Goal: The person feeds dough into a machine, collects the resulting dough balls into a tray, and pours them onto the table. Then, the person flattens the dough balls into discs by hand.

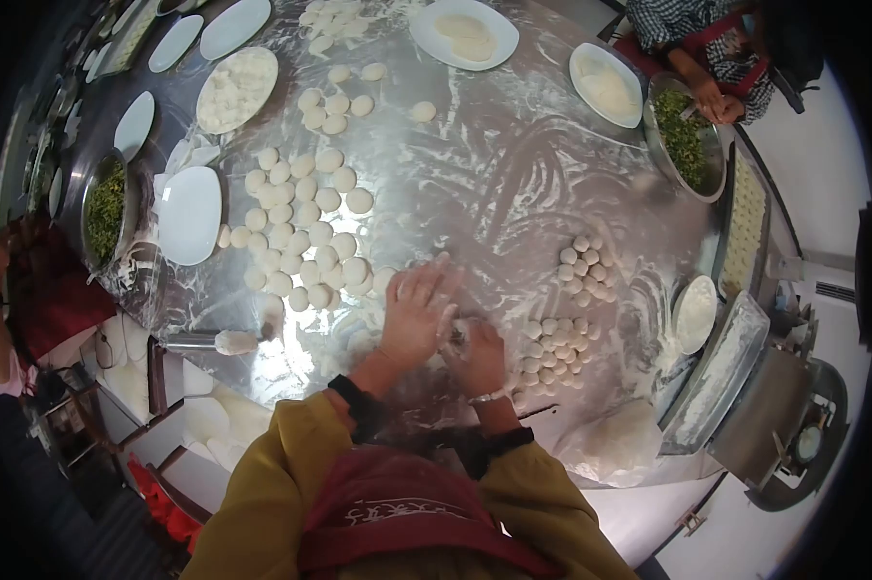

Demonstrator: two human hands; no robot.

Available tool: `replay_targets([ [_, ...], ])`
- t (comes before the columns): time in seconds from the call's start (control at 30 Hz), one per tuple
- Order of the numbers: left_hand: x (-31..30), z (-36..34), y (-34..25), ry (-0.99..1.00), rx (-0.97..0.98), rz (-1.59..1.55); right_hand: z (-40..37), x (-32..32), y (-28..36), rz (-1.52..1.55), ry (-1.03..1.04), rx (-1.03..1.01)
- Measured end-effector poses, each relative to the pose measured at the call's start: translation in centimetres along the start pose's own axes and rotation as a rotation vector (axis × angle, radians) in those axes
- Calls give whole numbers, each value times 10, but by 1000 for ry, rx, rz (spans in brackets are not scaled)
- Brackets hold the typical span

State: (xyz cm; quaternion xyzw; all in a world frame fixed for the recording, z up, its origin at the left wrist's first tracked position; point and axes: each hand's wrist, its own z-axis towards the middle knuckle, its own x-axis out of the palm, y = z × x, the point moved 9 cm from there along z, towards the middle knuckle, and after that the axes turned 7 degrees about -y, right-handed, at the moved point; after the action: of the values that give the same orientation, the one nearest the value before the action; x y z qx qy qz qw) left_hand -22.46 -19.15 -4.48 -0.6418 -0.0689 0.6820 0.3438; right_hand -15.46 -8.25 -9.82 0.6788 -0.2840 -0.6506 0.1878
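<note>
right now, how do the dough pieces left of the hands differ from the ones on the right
The left dough pieces are larger and look pressed into flattish rounds; the right dough pieces are smaller and rounder, like balls. The left dough pieces form one wide spread of many; the right dough pieces sit in two small clusters. Both are white, floured and lie on the metal table.

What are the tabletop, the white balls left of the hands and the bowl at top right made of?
Tabletop: looks like stainless steel, shiny with blurred reflections under flour streaks. White balls: probably raw dough, matte, soft-edged, floured. Bowl: likely metal too, grey gleaming rim, holding chopped greens.
</note>
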Motion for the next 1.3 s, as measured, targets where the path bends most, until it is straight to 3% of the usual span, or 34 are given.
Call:
replay_targets([
  [0.13,43,0,-33,121,169,18,-5,-67,-39,-147,-337,-18],
  [0.23,81,-7,-33,213,215,35,4,-84,-68,-342,-182,122],
  [0.27,92,-10,-31,244,205,44,4,-81,-72,-360,-140,21],
  [0.37,94,-5,-34,267,206,93,6,-76,-78,-445,-62,16],
  [0.47,87,-3,-31,224,227,89,-5,-66,-81,-199,-281,1],
  [0.57,74,-6,6,179,172,134,11,-41,-41,173,22,278],
  [0.67,44,3,44,197,175,245,16,-3,-7,461,110,328],
  [0.8,20,17,50,151,91,304,22,9,12,258,-86,-62],
  [0.9,32,24,8,112,156,193,11,-11,-13,92,-192,-23],
  [1.03,81,19,-43,194,263,52,-36,-82,-63,140,-252,255],
  [1.1,105,22,-44,269,224,49,-73,-98,-81,65,-93,354],
  [1.2,104,20,-50,237,218,34,-78,-84,-53,-209,25,49],
  [1.3,95,21,-45,182,230,15,-77,-60,-58,-318,54,58],
])
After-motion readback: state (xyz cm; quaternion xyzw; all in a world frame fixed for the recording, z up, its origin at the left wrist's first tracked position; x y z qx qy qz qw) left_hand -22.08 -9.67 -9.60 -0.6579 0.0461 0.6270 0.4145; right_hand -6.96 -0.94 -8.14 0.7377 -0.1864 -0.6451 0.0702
